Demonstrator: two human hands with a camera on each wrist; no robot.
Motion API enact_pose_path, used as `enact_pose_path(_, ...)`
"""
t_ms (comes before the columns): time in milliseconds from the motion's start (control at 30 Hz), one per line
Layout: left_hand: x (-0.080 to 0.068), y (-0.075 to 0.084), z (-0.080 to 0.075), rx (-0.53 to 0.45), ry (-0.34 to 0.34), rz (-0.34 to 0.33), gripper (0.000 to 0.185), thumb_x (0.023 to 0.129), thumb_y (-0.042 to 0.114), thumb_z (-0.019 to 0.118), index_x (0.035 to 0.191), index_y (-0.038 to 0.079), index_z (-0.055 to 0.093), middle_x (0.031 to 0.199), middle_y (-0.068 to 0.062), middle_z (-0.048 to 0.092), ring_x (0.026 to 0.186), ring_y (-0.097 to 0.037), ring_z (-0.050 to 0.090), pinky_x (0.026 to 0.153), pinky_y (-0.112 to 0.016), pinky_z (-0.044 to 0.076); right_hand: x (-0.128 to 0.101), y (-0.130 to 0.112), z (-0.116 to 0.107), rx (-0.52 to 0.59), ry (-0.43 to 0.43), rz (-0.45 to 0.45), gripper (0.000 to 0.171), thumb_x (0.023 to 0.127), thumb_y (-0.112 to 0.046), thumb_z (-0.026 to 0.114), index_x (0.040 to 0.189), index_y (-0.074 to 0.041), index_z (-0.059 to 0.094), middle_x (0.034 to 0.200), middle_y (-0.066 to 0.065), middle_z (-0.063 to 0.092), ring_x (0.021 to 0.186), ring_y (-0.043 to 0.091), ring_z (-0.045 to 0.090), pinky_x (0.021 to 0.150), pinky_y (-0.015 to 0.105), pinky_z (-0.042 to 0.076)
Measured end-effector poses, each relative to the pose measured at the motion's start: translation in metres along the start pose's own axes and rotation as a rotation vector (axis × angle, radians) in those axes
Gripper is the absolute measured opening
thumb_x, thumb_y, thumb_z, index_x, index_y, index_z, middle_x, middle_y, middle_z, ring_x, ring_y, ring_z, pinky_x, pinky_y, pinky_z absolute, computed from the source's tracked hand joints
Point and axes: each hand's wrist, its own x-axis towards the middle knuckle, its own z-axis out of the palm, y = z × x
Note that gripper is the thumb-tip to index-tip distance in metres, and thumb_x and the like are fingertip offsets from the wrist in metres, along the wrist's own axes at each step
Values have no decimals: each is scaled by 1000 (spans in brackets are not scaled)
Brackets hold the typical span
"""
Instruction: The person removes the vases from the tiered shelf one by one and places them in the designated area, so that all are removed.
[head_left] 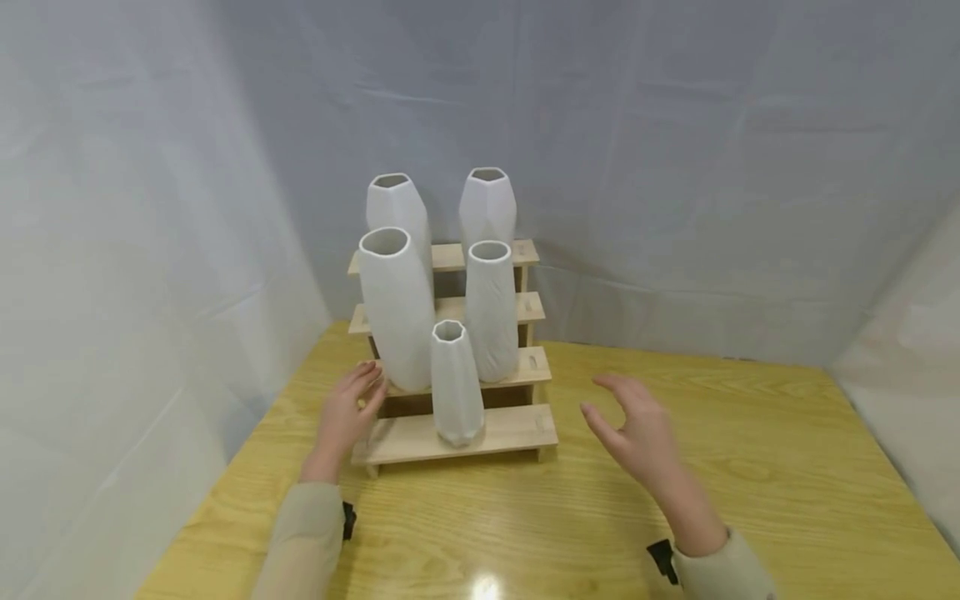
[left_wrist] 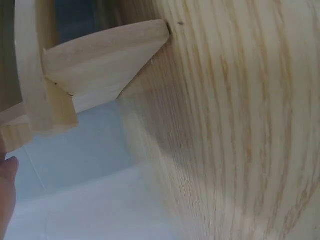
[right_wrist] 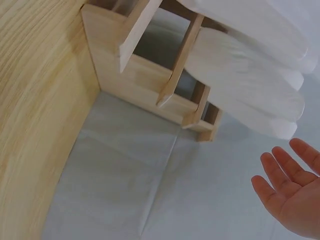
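Observation:
A light wooden tiered stand (head_left: 397, 443) carries several white vases. A small fluted vase (head_left: 457, 392) stands on the lowest step. Above it are a tall wide-mouthed vase (head_left: 396, 317) on the left and a textured round-mouthed vase (head_left: 491, 325) on the right. Two faceted vases, one left (head_left: 401, 204) and one right (head_left: 487, 204), rise at the back, their lower parts partly hidden. At the stand's left end is my left hand (head_left: 351, 408), fingertips right by a step's edge and the wide-mouthed vase's base. My right hand (head_left: 637, 425) hovers right of the stand, fingers spread, holding nothing.
The stand rests on a yellow wood-grain table (head_left: 570, 517). A pale cloth backdrop (head_left: 675, 208) hangs behind, with more cloth along the left (head_left: 112, 333) and right sides. Each wrist carries a dark strap at the sleeve cuff.

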Motion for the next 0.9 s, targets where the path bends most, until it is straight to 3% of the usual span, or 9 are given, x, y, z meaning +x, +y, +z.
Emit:
enact_pose_path(200,-2,-2,-1,19,-134,-74,36,86,20,59,113,-3,56,126,-20,46,119,-36,37,99,-50,27,6,-10,12,46,-21,-5,37,75,-16,66,104,5,58,99,17,61,93,32,56,79,45,47)
enact_pose_path(400,-3,-4,-2,37,-206,-76,41,86,24,58,117,-4,53,130,-19,42,124,-34,31,101,-49,24,11,-21,24,106,-44,-6,36,75,-16,67,104,4,58,101,16,61,94,31,56,80,44,47)
enact_pose_path(533,-3,-6,-1,29,-210,-74,44,84,24,61,116,-5,53,130,-19,42,124,-35,30,101,-49,24,16,-27,33,170,-74,15,35,77,-16,66,106,3,59,102,14,61,95,28,56,82,42,46)
enact_pose_path(900,2,-5,5,30,-121,-39,44,76,20,69,110,-6,57,124,-19,49,120,-36,35,100,-48,26,34,-40,57,357,-135,123,41,79,-15,67,114,4,53,110,16,58,99,24,54,83,38,47)
